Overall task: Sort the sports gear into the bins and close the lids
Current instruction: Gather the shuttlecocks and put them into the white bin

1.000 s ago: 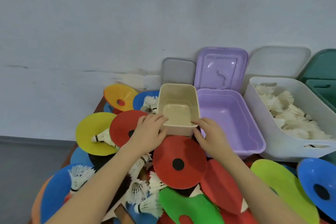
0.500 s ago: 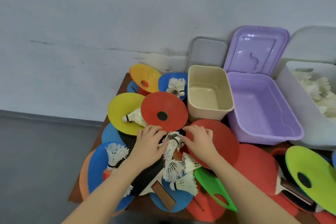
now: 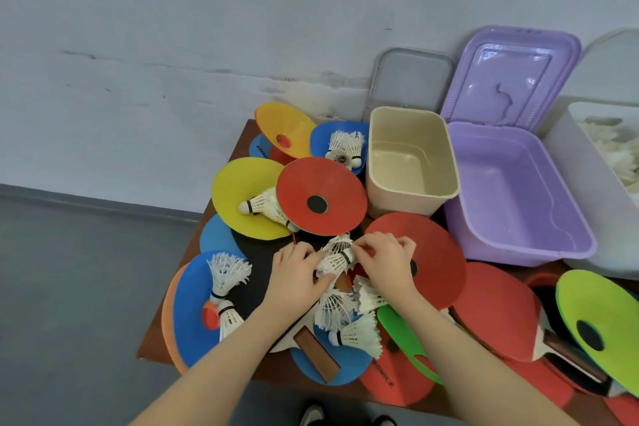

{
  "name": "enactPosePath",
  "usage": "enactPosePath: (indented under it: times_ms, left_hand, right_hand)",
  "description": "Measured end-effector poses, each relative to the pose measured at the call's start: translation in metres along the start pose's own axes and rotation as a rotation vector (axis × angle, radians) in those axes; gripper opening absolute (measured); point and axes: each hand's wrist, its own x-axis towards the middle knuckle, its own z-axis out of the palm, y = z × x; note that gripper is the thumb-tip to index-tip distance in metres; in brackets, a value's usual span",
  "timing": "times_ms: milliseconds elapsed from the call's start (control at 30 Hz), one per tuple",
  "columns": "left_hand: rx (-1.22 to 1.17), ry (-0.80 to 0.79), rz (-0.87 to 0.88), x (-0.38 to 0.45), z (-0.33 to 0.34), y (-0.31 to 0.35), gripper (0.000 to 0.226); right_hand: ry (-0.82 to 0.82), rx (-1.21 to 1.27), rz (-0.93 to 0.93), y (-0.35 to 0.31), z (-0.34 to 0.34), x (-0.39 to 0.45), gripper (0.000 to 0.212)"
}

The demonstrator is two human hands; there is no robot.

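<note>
**Both hands on one shuttlecock, bins open behind**

Seen from the head camera: left hand [image 3: 294, 275] and right hand [image 3: 383, 261] meeting over a white shuttlecock [image 3: 335, 261] in the middle of the pile. Left fingers curled round its feather skirt from below; right fingertips pinching the end with the dark band. Lying on its side between the two hands, above a black paddle [image 3: 256, 273].

More shuttlecocks just below the hands, in a loose cluster [image 3: 349, 318], some overlapping. Two more on a blue disc [image 3: 193, 318] at the left, one on a yellow disc [image 3: 242, 194], a few on a far blue disc [image 3: 340, 149]. A red disc [image 3: 321, 201] with black centre hole partly over the yellow one. Another red disc [image 3: 435, 259] under the right hand. A lime disc [image 3: 598, 322] at the right edge, above a red paddle [image 3: 498, 311].

Behind the pile, a beige bin [image 3: 411, 195], open, nothing seen inside. Touching it on the right, a purple bin [image 3: 511, 249], its lid [image 3: 511, 76] standing upright behind it. Further right, a white bin [image 3: 581, 204] with white feathers inside, only partly in view. A grey lid [image 3: 411, 79] leaning on the wall [image 3: 207, 28] behind the beige bin.
</note>
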Motion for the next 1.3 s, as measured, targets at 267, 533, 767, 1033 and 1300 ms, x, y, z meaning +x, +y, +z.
enactPosePath:
  times_ms: [267,533,767,1033,1300]
  left_hand:
    - [-0.220,-0.018,-0.011,-0.005,-0.001,0.007,0.040]
    - [-0.424,0.107,0.031,-0.007,-0.010,0.010,0.039]
    - [-0.320,0.313,0.308,0.008,-0.046,0.024,0.036]
    - [-0.417,0.415,0.493,0.047,-0.069,0.096,0.035]
    - [-0.406,0.453,0.500,0.112,-0.043,0.206,0.034]
  right_hand:
    - [0.142,0.004,-0.026,-0.005,-0.007,-0.010,0.010]
    - [0.203,0.050,0.002,-0.005,-0.021,-0.015,0.012]
    - [0.427,0.142,-0.066,-0.009,-0.054,-0.011,0.019]
    - [0.603,0.260,0.063,0.023,-0.127,0.007,0.014]
    - [0.671,0.317,0.173,0.125,-0.207,0.008,0.010]
